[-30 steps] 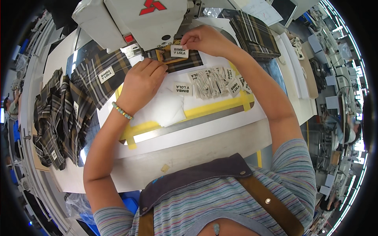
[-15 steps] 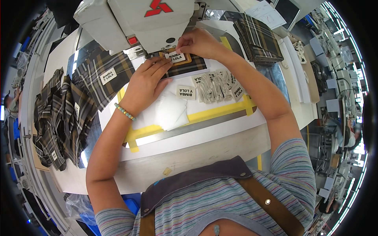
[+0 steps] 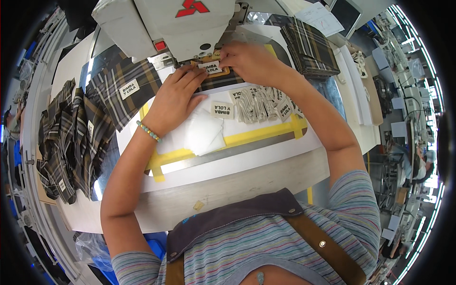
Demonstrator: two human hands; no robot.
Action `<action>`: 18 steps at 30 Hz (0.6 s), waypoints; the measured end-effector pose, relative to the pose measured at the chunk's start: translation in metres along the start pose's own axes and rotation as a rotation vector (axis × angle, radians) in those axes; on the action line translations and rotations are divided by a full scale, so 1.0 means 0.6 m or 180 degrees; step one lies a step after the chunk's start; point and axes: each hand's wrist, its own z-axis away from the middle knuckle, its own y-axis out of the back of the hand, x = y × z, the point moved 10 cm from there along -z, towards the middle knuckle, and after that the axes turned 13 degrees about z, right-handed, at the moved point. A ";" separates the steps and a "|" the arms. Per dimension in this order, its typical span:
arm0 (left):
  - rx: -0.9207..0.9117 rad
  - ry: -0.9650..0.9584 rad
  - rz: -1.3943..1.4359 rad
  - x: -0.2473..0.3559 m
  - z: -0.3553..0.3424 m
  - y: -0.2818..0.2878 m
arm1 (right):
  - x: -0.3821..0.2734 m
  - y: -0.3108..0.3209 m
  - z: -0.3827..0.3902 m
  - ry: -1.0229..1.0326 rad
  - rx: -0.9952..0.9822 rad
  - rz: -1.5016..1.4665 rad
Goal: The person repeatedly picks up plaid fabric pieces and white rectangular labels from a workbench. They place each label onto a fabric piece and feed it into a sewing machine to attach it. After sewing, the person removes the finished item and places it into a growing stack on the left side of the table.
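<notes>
A small white label (image 3: 209,68) with dark lettering lies in an amber-coloured frame (image 3: 223,72) on dark plaid cloth (image 3: 213,83), under the head of a white sewing machine (image 3: 183,28). My left hand (image 3: 173,97) rests palm down, its fingers stretched out flat to the label's left end. My right hand (image 3: 251,61) is closed, with thumb and fingertips pinched at the label's right edge. Just in front of the cloth lie one loose label (image 3: 222,110) and a row of similar labels (image 3: 256,103).
Labelled plaid pieces (image 3: 76,137) hang in a heap at the left; another labelled piece (image 3: 126,80) lies nearer the machine. A stack of plaid pieces (image 3: 311,45) stands at the back right. White sheets (image 3: 204,133) and yellow tape (image 3: 256,135) are on the table's front part.
My right hand has come down and slightly right, from the label's upper corner to its right edge. The label sits a little further left in the frame. My left hand has barely moved.
</notes>
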 end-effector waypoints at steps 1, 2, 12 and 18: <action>-0.0003 0.0020 0.0018 -0.002 0.000 -0.001 | -0.008 0.002 0.001 0.0135 0.0016 0.0144; -0.0001 0.0021 0.0027 -0.002 0.000 -0.001 | -0.016 0.003 0.001 0.0270 0.0032 0.0289; 0.0287 -0.0004 0.0115 -0.003 0.006 0.013 | -0.057 -0.011 -0.011 0.0491 -0.0025 0.0326; 0.0640 0.0312 0.0274 -0.017 0.014 0.037 | -0.059 -0.026 -0.005 0.0548 0.0295 -0.0204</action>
